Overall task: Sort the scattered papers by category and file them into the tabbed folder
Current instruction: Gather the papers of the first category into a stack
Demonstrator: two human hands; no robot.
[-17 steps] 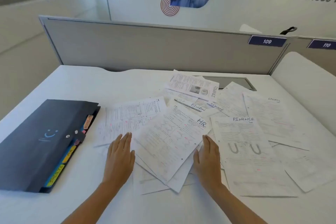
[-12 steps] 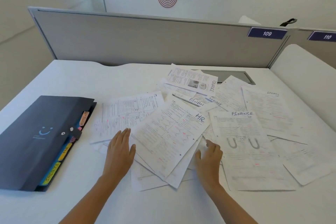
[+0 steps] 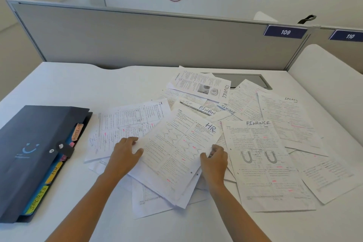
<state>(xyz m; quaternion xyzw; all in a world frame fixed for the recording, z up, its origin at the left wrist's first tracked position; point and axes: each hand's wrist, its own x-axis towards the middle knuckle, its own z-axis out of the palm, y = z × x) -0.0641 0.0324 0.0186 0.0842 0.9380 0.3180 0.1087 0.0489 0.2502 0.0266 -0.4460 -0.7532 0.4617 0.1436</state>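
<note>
Several printed papers lie scattered over the white desk (image 3: 59, 84), hand-labelled by category. The sheet marked HR (image 3: 176, 143) lies on top in the middle. My left hand (image 3: 122, 157) grips its left edge with curled fingers, and my right hand (image 3: 214, 161) pinches its right edge. To the right lie a FINANCE sheet (image 3: 261, 167) with two magnet drawings and a SPORTS sheet (image 3: 284, 122). Another FINANCE sheet (image 3: 200, 84) lies at the back. The dark blue tabbed folder (image 3: 35, 153) rests shut at the left, showing its ADMIN, HR and SPORTS tabs.
A grey partition (image 3: 137, 37) closes off the desk's far side, with a grey cable hatch (image 3: 247, 80) just in front of it, partly under papers. A neighbouring white desk (image 3: 324, 68) adjoins at the right. A table-printed sheet (image 3: 133, 120) lies between the folder and the HR sheet.
Both hands lay flat and open beside the HR sheet; now their fingers have curled and closed on its left and right edges. The view has shifted slightly.
</note>
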